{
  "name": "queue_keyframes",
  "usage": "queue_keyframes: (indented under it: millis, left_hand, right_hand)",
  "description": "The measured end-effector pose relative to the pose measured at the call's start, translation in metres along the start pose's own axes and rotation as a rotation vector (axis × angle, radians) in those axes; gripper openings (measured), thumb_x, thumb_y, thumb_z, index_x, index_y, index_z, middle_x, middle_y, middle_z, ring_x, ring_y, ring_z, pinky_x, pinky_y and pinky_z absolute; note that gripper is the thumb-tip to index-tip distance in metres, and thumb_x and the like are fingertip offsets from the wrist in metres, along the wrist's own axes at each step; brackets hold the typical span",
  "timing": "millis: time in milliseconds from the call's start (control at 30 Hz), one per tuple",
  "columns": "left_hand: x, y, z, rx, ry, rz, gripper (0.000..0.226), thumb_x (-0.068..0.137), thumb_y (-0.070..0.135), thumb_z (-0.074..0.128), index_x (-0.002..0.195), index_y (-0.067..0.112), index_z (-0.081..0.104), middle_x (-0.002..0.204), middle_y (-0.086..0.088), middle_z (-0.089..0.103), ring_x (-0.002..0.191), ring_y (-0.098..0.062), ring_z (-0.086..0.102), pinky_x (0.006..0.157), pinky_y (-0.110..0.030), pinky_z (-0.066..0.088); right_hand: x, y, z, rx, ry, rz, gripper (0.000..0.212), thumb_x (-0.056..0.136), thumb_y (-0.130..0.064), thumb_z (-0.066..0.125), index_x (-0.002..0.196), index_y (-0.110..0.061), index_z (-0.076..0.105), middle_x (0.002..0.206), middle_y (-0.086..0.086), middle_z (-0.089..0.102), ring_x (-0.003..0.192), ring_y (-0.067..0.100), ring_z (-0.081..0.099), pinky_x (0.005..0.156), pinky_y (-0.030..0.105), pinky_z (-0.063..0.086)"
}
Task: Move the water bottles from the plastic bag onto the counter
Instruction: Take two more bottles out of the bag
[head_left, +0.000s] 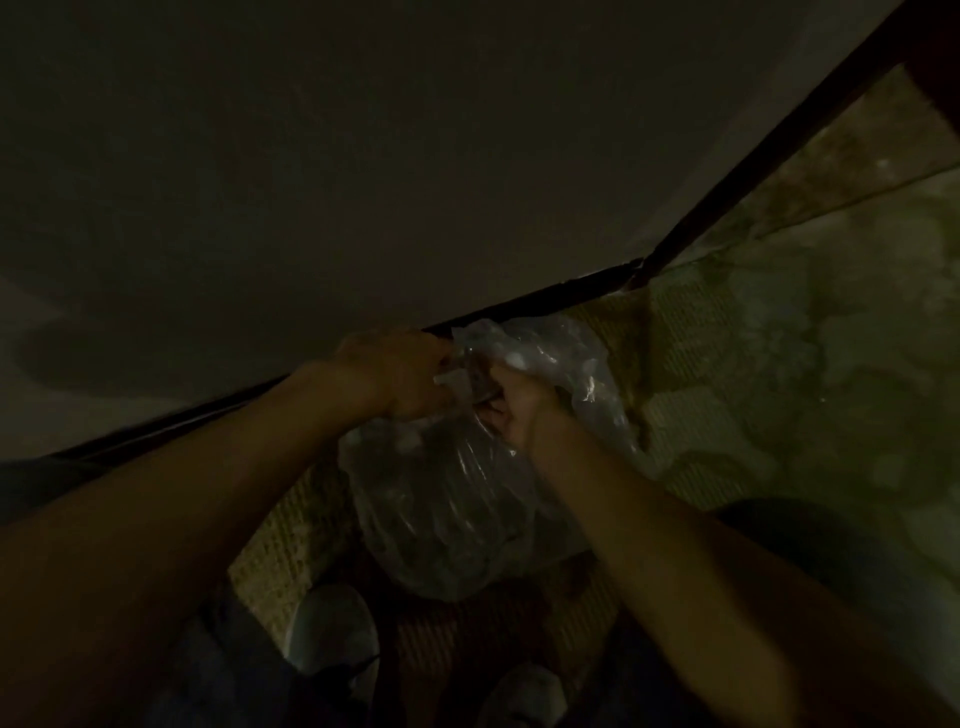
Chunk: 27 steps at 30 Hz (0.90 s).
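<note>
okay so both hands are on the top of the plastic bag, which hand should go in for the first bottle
Probably the right hand: its fingers already sit at the gathered mouth of the plastic bag. The left hand grips the bag's top beside the counter edge, so it can hold the bag.

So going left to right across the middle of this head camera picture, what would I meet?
Left hand → plastic bag's bunched top, gripped by both hands → right hand → loose flap of the plastic bag → patterned floor.

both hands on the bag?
Yes, the left hand and right hand both grip the top of the bag.
</note>
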<state>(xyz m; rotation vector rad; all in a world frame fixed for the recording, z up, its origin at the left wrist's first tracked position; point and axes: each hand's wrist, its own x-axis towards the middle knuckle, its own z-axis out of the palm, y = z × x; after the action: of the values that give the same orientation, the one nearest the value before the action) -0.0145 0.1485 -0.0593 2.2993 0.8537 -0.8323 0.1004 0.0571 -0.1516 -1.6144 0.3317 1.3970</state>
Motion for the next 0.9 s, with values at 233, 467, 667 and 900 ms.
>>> queue_keyframes:
  millis: [233, 467, 667, 900]
  left_hand:
    - [0.01, 0.001, 0.005, -0.05, 0.0, 0.013, 0.05, 0.092, 0.056, 0.052, 0.132, 0.027, 0.054, 0.132, -0.002, 0.057, 0.118, -0.024, 0.055, 0.1, -0.038, 0.045]
    - [0.017, 0.023, -0.005, -0.149, 0.036, 0.101, 0.057, 0.083, 0.059, 0.064, 0.131, 0.029, 0.055, 0.122, 0.002, 0.06, 0.108, -0.019, 0.058, 0.092, -0.038, 0.051]
    - [0.015, 0.038, -0.013, -0.58, -0.026, 0.231, 0.047, 0.084, 0.034, 0.074, 0.123, 0.037, 0.048, 0.099, 0.021, 0.055, 0.095, 0.003, 0.057, 0.063, -0.008, 0.041]
    - [0.006, 0.021, -0.027, -0.744, -0.031, 0.156, 0.052, 0.08, 0.023, 0.076, 0.128, 0.022, 0.056, 0.118, 0.006, 0.065, 0.107, -0.012, 0.063, 0.081, -0.023, 0.05]
  right_hand:
    - [-0.031, -0.008, -0.026, 0.001, 0.021, -0.023, 0.043, 0.08, -0.011, 0.076, 0.12, -0.003, 0.062, 0.11, 0.014, 0.071, 0.1, 0.026, 0.069, 0.069, 0.034, 0.061]
    - [-0.078, -0.047, -0.048, -0.837, 0.213, -0.637, 0.029, 0.079, -0.042, 0.074, 0.085, -0.015, 0.065, 0.082, -0.002, 0.066, 0.076, 0.015, 0.064, 0.069, 0.026, 0.055]
    - [-0.1, -0.079, -0.051, -0.625, 0.031, -0.887, 0.027, 0.089, -0.033, 0.068, 0.082, -0.006, 0.067, 0.07, -0.003, 0.067, 0.064, 0.005, 0.066, 0.057, 0.015, 0.05]
    - [-0.081, -0.091, -0.046, -0.084, -0.171, -0.415, 0.043, 0.102, -0.043, 0.035, 0.107, -0.009, 0.061, 0.108, 0.015, 0.069, 0.096, 0.026, 0.069, 0.084, 0.039, 0.058]
